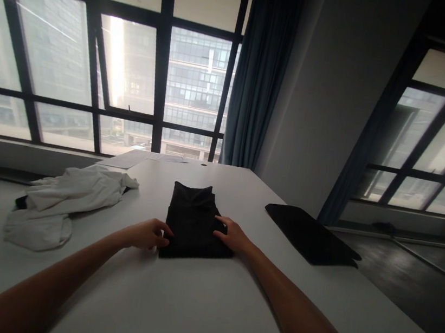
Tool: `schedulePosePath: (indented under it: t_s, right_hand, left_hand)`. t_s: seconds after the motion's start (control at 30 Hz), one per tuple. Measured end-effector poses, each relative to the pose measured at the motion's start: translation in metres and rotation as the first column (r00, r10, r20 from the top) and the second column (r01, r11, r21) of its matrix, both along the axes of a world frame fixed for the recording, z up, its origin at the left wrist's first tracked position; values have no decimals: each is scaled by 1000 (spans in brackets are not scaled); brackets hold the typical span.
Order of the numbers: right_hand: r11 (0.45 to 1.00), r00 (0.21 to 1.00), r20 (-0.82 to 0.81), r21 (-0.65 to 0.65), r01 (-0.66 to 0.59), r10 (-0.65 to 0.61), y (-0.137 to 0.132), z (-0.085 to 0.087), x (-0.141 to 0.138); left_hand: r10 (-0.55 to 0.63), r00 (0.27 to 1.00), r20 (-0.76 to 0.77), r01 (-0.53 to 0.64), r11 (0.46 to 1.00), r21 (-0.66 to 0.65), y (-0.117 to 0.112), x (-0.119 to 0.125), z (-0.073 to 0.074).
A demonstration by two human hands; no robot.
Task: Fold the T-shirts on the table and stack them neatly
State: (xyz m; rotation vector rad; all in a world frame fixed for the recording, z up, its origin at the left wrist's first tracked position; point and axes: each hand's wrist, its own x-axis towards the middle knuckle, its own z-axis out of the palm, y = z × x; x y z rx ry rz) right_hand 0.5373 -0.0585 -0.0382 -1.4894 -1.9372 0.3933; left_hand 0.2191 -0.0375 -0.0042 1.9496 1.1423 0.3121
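A black folded shirt [192,222] lies flat on the white table in front of me, its neckline-like edge facing away. My left hand [151,234] touches the shirt's left edge near the front corner, thumb and index finger apart on the cloth. On the opposite edge rests my right hand [232,234], its fingertips on the fabric with a gap between thumb and fingers. Neither hand lifts the shirt. Some of the left hand's fingers are curled under and hard to see.
Crumpled white cloth [80,191] lies on the table's left side. A flat black board or sheet [312,235] overhangs the right edge of the white table [172,302]. Papers [125,159] lie at the far end, near the windows and a blue curtain [258,84].
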Motion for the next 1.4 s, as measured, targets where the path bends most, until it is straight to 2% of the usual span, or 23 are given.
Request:
schedulePosePath:
  t_s: [0.13, 0.23, 0.33, 0.4, 0.6, 0.77, 0.83, 0.87, 0.93, 1.0, 1.03, 1.1, 1.17, 1.2, 1.27, 1.3, 1.33, 1.4]
  right_hand:
    - [999, 995, 94, 39, 37, -41, 1, 1, 5]
    - [997, 987, 151, 44, 55, -61, -2, 5, 12]
    - [1000, 978, 208, -1, 4, -4, -7, 10, 20]
    - [1000, 969, 246, 2, -20, 19, -9, 10, 22]
    - [994, 961, 274, 85, -71, 46, -5, 5, 15]
    - [994, 979, 192, 74, -83, 68, -7, 9, 11]
    - [989, 984, 145, 87, -121, 107, -12, 17, 13]
    - [986, 983, 120, 72, -149, 140, -14, 22, 14]
    - [977, 976, 58, -19, -211, 212, -20, 32, 17]
    - [965, 972, -27, -118, -234, 232, -22, 40, 19]
    - [970, 977, -79, -127, -208, 199, -21, 41, 18]
    - [995, 978, -192, -56, -88, 76, -16, 40, 14]
    - [998, 957, -286, 17, 58, -51, -8, 34, 9]
    - [993, 948, -301, 12, 116, -107, -4, 29, 6]
    - [982, 952, -243, -51, 181, -188, 2, 19, 3]
    - [977, 961, -181, -81, 195, -207, 4, 15, 2]
    - [975, 971, -117, -95, 199, -209, 5, 11, 2]
    - [982, 985, -18, -78, 172, -174, 4, 6, 2]
  left_hand:
    - [-31, 994, -101, 35, 999, 41, -3, -1, 0]
    - [-74, 986, -151, 102, 977, 187, -1, -6, 3]
    - [-136, 981, -135, 181, 893, 411, 8, -14, 4]
    - [-173, 979, -106, 202, 837, 508, 15, -18, -1]
    - [-209, 969, -134, 248, 784, 569, 27, -17, -24]
    - [-158, 979, -126, 201, 705, 681, 25, -9, -25]
    - [-197, 977, -80, 199, 717, 668, 23, -9, -21]
    - [-226, 973, -44, 202, 748, 632, 23, -10, -19]
    - [-270, 961, 65, 201, 837, 508, 22, -11, -14]
    - [-270, 937, 221, 190, 926, 326, 21, -8, -9]
    - [-239, 920, 312, 170, 958, 232, 21, -6, -8]
    - [-98, 868, 486, 73, 995, 71, 23, -1, -8]
    - [103, 808, 580, -99, 994, -39, 26, 4, -11]
    - [194, 789, 583, -187, 980, -73, 28, 6, -13]
    - [310, 801, 511, -311, 947, -87, 30, 6, -18]
    - [330, 829, 451, -346, 937, -49, 31, 6, -21]
    - [324, 863, 388, -362, 932, 27, 30, 6, -23]
    - [249, 929, 275, -322, 907, 269, 25, 8, -27]
